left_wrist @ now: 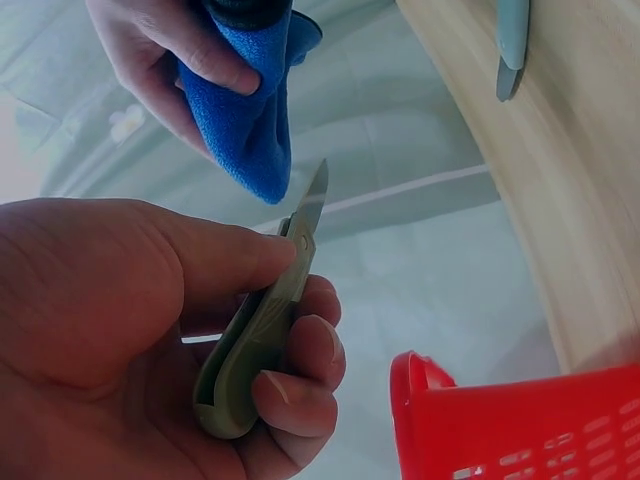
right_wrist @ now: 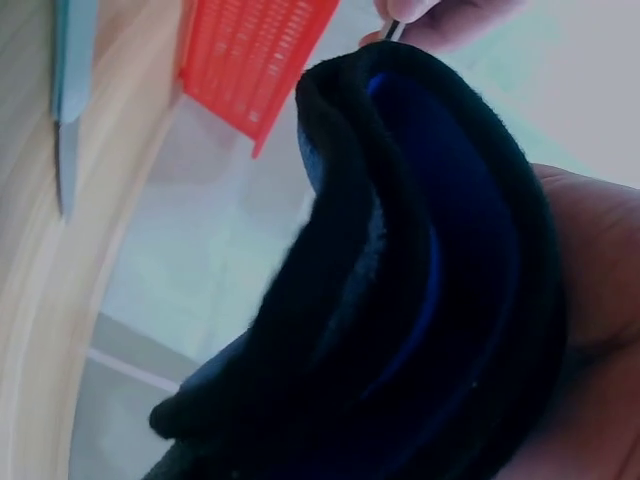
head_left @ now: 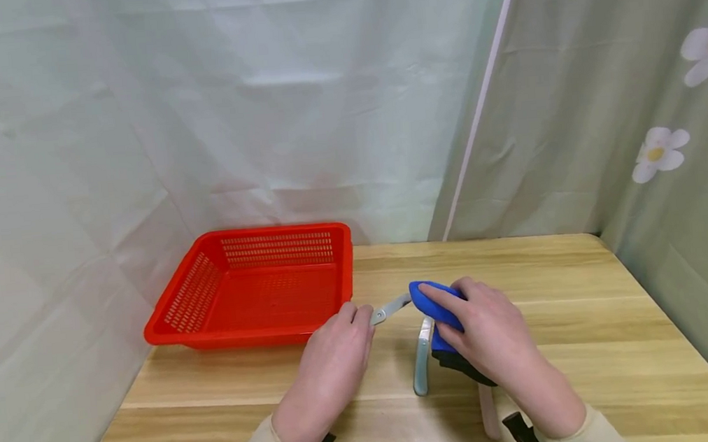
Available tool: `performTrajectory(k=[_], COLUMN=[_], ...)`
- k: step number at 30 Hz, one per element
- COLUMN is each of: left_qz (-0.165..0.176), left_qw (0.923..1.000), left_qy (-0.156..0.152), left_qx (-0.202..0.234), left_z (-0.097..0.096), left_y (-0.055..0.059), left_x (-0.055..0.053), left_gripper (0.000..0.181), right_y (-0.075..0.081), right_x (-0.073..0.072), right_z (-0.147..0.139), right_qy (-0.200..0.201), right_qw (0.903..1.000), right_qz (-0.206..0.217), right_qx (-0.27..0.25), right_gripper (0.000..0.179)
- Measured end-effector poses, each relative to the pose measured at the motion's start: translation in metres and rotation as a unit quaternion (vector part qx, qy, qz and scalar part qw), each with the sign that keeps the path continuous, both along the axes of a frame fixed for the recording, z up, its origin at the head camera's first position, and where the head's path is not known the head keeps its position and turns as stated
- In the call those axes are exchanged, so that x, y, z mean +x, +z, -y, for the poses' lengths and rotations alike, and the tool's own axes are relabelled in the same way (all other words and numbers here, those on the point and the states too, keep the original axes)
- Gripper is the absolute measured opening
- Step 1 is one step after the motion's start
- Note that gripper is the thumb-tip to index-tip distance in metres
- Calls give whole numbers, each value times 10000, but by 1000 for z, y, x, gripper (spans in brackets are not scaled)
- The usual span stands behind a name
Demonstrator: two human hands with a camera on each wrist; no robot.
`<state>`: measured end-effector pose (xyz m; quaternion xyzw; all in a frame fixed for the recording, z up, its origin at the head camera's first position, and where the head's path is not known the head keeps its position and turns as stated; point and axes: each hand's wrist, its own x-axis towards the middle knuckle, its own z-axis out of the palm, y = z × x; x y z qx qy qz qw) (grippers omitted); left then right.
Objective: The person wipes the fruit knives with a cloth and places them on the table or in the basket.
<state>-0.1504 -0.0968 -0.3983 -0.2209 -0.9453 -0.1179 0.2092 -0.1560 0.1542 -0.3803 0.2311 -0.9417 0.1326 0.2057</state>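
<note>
My left hand [head_left: 337, 352] grips a folding knife [left_wrist: 255, 360] by its olive-green handle, thumb near the pivot. The knife's blade is out and points toward my right hand [head_left: 496, 328]. That hand holds a folded blue cloth [head_left: 431, 307] with a black edge, its fingers pressed over the folds. In the head view the blade's tip reaches the cloth; in the left wrist view the tip shows just beside it. Below the cloth, a knife with a pale blue-green handle [head_left: 421, 369] lies on the table. A pink handle [head_left: 489, 413] lies partly hidden under my right hand and the cloth.
A red plastic basket [head_left: 232, 341] with slotted sides stands at the table's back left, just beyond my left hand. The wooden table [head_left: 598, 340] ends against pale curtains [head_left: 319, 112] at the back and sides.
</note>
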Motion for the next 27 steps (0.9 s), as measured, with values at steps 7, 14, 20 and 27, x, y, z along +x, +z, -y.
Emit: performTrajectory(k=[7,14,20,27], left_qz=[87,202,89,38], left_qw=[10000,9998,9999,9998], left_qy=[-26,-29,-106,-175], left_qx=[-10,-39,-38,-36], left_z=[0,0,0,-1], left_y=[3,6,6,8], left_x=[1,4,5,8], left_gripper=[21,23,23,25], right_y=[5,5,5,5], right_x=[1,6,7,7], right_z=[6,13,18,26], right_qy=[158,279,372,414], right_qw=[9999,9994,9992,9989], right_qz=[53,208,158,230], right_qx=[-28,24,13,12], right_gripper=[61,61,62,64])
